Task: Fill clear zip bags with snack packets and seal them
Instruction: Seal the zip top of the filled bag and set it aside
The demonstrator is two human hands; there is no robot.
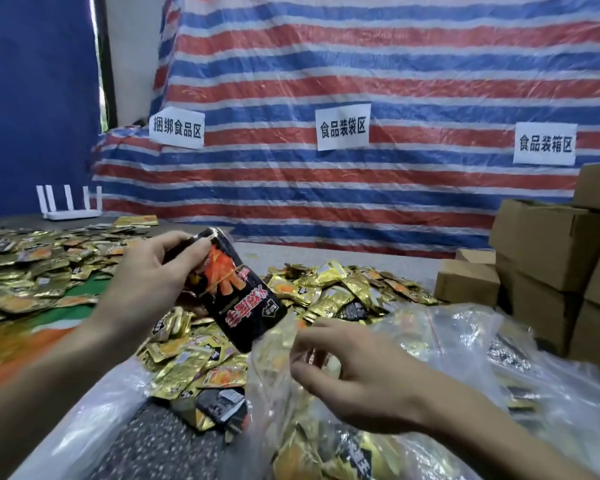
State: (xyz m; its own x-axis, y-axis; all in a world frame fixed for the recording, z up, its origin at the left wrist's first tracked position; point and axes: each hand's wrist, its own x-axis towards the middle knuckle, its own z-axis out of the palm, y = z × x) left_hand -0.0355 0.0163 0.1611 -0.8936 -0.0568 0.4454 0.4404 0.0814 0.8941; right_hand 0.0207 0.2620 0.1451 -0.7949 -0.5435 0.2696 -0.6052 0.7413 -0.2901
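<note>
A black packet going into a clear bag held open over the table

Nearest, the right hand is pinching the rim of the clear zip bag with curled fingers, holding its mouth open above the grey table; the left hand is grasping the black snack packet by its upper end, tilted, its lower end dipping at the bag's mouth; filled bags are lying just to the right; behind, a pile of gold packets is spreading across the table; farther off, cardboard boxes are standing stacked at right, a white router at left, and paper signs are hanging on the striped tarp.
</note>
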